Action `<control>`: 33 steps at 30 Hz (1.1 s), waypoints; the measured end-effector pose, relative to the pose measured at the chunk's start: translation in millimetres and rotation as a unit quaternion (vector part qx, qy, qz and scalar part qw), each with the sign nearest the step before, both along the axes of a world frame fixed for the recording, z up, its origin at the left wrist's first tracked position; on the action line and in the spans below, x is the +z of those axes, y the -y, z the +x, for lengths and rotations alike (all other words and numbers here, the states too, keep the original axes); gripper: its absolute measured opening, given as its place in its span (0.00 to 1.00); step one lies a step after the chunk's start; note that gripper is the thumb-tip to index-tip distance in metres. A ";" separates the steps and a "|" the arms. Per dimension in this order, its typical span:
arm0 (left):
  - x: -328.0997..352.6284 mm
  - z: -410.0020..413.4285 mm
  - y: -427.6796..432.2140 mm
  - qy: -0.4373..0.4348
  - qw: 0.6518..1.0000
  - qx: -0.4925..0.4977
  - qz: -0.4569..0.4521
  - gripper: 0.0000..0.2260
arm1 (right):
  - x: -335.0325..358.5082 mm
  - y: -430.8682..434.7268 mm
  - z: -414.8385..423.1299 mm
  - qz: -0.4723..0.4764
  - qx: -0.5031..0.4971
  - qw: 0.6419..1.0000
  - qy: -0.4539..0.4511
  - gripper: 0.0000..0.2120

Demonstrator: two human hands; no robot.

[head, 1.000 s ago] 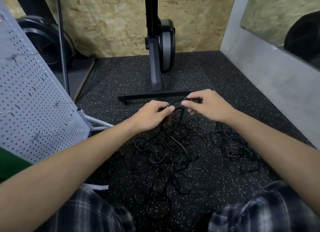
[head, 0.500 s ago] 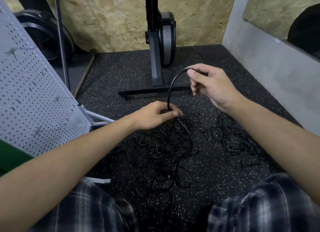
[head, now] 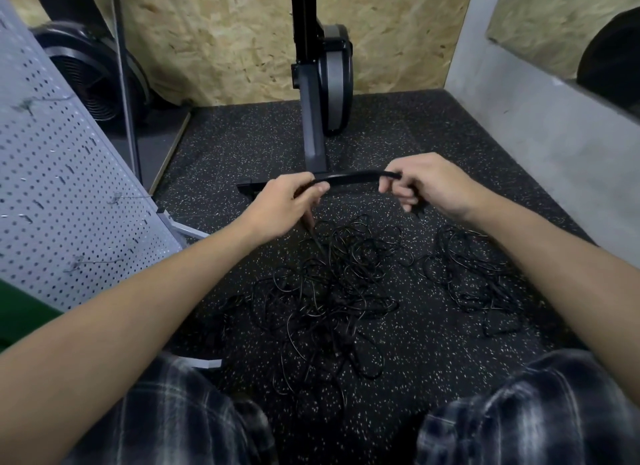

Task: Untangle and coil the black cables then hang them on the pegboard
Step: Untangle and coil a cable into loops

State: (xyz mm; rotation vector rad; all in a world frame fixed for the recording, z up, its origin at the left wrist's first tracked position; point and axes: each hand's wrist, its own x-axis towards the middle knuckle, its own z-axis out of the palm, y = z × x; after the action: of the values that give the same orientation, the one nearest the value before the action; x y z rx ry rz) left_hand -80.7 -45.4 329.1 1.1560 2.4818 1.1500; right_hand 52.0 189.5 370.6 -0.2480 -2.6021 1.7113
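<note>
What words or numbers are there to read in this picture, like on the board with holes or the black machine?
There are no words, numbers or signs to read here.
Pegboard: only holes and hooks, no writing.
Black cable between the left hand and right hand: blurred, no print shows.
Tangled cables on the floor: too thin to show print.
Exercise machine: no label visible.
</note>
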 end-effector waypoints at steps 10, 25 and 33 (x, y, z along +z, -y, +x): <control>4.3 -24.4 18.8 0.243 0.966 -0.087 0.029 0.13 | -0.5 -26.2 4.5 0.062 -0.016 0.996 -0.061 0.15; -5.1 -3.1 -10.2 0.176 0.972 0.014 0.156 0.12 | -12.6 16.9 -4.1 0.023 0.024 0.999 -0.012 0.16; -26.6 -4.6 -1.6 0.240 0.969 -0.016 0.049 0.14 | -6.8 -8.8 -5.0 -0.183 -0.107 0.975 -0.061 0.16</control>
State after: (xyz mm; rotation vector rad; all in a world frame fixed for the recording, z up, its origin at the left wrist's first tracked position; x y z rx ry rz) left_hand -85.3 -43.8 302.5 0.8102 2.0516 1.3661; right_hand 47.1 198.3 363.8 -0.3970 -2.0753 2.0377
